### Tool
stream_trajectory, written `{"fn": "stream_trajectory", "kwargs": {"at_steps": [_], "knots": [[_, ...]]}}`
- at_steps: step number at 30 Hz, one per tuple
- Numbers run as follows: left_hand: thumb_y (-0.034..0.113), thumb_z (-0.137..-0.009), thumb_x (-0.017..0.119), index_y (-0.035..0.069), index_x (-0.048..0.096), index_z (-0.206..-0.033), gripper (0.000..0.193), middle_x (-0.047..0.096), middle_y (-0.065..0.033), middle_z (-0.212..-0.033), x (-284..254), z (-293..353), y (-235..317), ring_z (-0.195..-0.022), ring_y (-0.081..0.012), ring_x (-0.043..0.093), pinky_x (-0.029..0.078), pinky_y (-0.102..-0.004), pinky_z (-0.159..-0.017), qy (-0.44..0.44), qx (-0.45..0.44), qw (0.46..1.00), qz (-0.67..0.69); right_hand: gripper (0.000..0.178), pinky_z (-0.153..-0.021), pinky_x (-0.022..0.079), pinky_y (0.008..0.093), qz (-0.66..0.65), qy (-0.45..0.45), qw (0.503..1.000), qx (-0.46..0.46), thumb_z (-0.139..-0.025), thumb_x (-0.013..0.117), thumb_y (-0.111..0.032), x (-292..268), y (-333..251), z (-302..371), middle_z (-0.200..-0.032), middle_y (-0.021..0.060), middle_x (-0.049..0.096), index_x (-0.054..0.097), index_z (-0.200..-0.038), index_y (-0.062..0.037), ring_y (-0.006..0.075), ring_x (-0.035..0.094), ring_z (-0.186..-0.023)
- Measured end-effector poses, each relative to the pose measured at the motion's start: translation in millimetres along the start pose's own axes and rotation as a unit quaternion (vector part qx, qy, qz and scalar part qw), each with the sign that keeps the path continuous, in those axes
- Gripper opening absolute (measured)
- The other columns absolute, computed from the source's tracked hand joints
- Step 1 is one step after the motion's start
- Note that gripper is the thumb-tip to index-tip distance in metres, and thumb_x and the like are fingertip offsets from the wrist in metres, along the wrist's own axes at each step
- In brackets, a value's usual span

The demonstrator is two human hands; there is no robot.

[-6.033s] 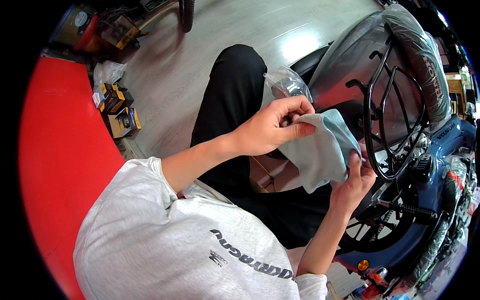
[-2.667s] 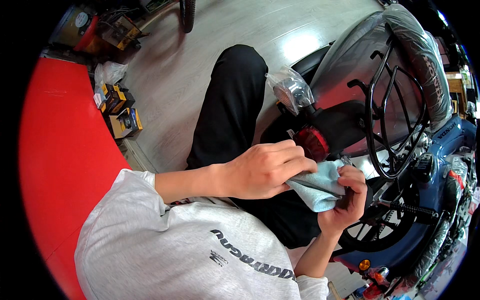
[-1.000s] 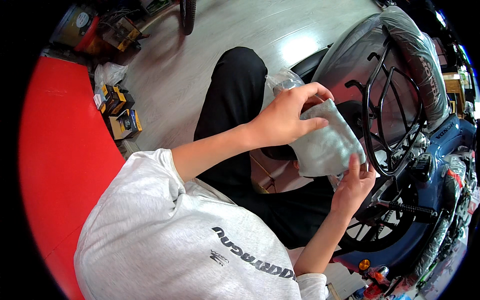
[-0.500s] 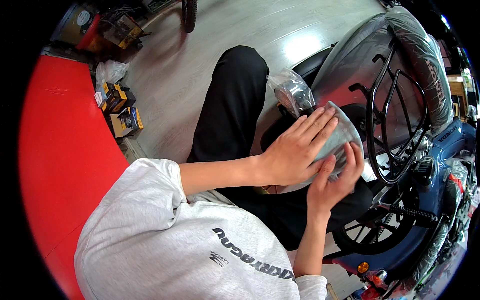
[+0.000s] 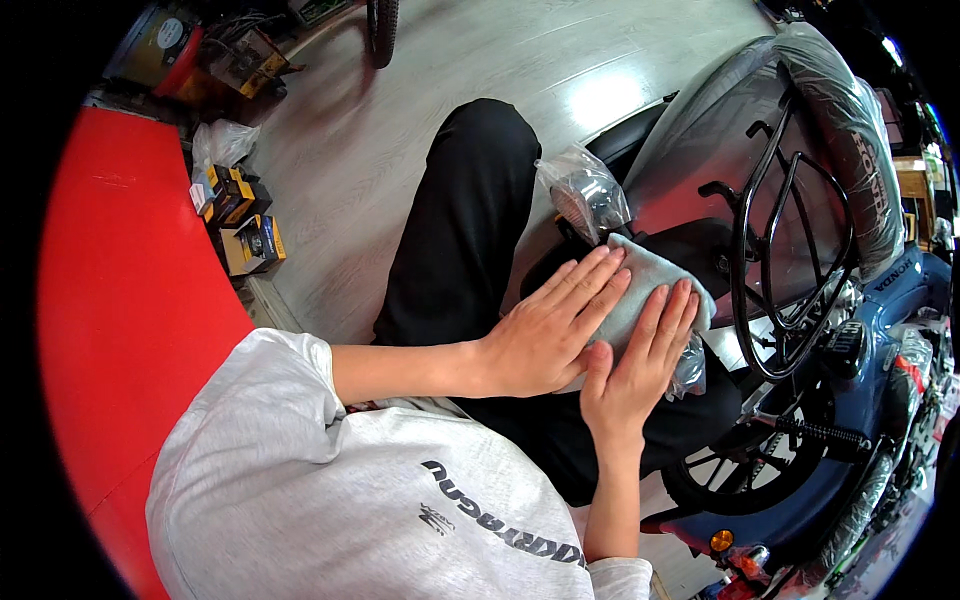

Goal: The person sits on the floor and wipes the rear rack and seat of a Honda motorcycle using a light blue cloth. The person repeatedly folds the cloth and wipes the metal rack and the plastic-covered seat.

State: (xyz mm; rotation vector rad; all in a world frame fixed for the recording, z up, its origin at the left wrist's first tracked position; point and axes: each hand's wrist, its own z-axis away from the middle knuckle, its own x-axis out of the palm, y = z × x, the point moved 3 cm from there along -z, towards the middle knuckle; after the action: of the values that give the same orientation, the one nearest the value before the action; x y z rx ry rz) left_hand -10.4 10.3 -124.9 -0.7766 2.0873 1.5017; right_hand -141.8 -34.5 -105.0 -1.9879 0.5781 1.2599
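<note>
A light grey cloth (image 5: 650, 285) is spread over the rear end of a motorcycle, hiding the part beneath it. My left hand (image 5: 550, 330) lies flat on the cloth's left side, fingers stretched toward its far corner. Palm down on the nearer right side rests my right hand (image 5: 640, 365), its fingers extended and its thumb close to the left hand. Just beyond the cloth is a round lamp wrapped in clear plastic (image 5: 592, 193). Another plastic-wrapped piece (image 5: 688, 368) shows beside my right hand.
A black tubular rack (image 5: 742, 270) and a plastic-covered seat (image 5: 850, 150) stand at the right. Beyond them is a blue motorcycle (image 5: 885, 310) with a wheel and spring. A red surface (image 5: 130, 300) fills the left, with small boxes (image 5: 250, 243) on the floor beside it.
Both hands have shifted left and toward me with the cloth. The right hand's fingers have straightened and now lie flatter. More of the black part beyond the cloth shows.
</note>
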Motion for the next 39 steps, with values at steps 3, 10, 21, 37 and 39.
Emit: {"fn": "stream_trajectory", "kwargs": {"at_steps": [3,10,21,37,39], "knots": [[0.016,-0.088,0.057,-0.011,0.028,-0.148,0.071,0.025,-0.0321,-0.154,-4.2,-6.0,8.4,-0.144,-0.0454,0.027,0.026,-0.0499,-0.118,0.010,0.027,0.999,-0.034,0.058,-0.119,0.018,0.0521,0.025,0.007,1.000,-0.002,-0.103,0.034,-0.034,-5.4,4.2,-13.0,-0.158,0.0215,0.029,0.034,-0.150,0.0014,0.0417,0.022,-0.148],[0.028,-0.096,0.051,-0.018,0.031,-0.142,0.068,0.026,-0.0408,-0.149,-0.2,-37.0,15.3,-0.143,-0.0498,0.025,0.022,-0.0514,-0.118,-0.002,-0.008,0.999,0.033,0.037,-0.115,0.029,0.0469,-0.207,0.096,0.971,0.066,-0.100,0.041,-0.012,-21.5,11.1,-16.6,-0.142,0.0194,0.052,0.055,-0.129,0.0054,0.0372,0.040,-0.139],[0.021,-0.090,0.060,-0.016,0.038,-0.139,0.065,0.034,-0.0385,-0.146,20.6,-65.7,19.3,-0.139,-0.0492,0.035,0.032,-0.0478,-0.115,0.063,0.020,0.987,-0.147,0.032,-0.097,0.042,0.0463,-0.031,0.281,0.958,-0.041,-0.089,0.062,-0.015,-108.3,-20.0,-36.4,-0.111,0.0196,0.061,0.058,-0.115,0.0023,0.0370,0.057,-0.105],[0.018,-0.100,0.048,0.001,0.061,-0.121,0.030,0.068,-0.0160,-0.113,-84.7,-172.0,-82.2,-0.103,-0.0264,0.064,0.047,-0.0375,-0.091,0.072,-0.077,0.967,0.232,0.039,-0.079,0.045,0.0426,0.051,0.101,0.992,-0.055,-0.073,0.068,-0.017,-108.8,-0.5,-74.9,-0.096,0.0167,0.061,0.061,-0.107,0.0031,0.0356,0.055,-0.088],[0.020,-0.101,0.047,0.002,0.055,-0.131,0.036,0.062,-0.0209,-0.128,-52.4,-201.8,-95.0,-0.117,-0.0318,0.059,0.044,-0.0384,-0.099,-0.032,-0.041,0.957,0.286,0.039,-0.079,0.045,0.0428,0.051,0.105,0.992,-0.053,-0.073,0.068,-0.017,-108.9,0.6,-75.0,-0.095,0.0167,0.061,0.061,-0.105,0.0030,0.0355,0.055,-0.088]]}}
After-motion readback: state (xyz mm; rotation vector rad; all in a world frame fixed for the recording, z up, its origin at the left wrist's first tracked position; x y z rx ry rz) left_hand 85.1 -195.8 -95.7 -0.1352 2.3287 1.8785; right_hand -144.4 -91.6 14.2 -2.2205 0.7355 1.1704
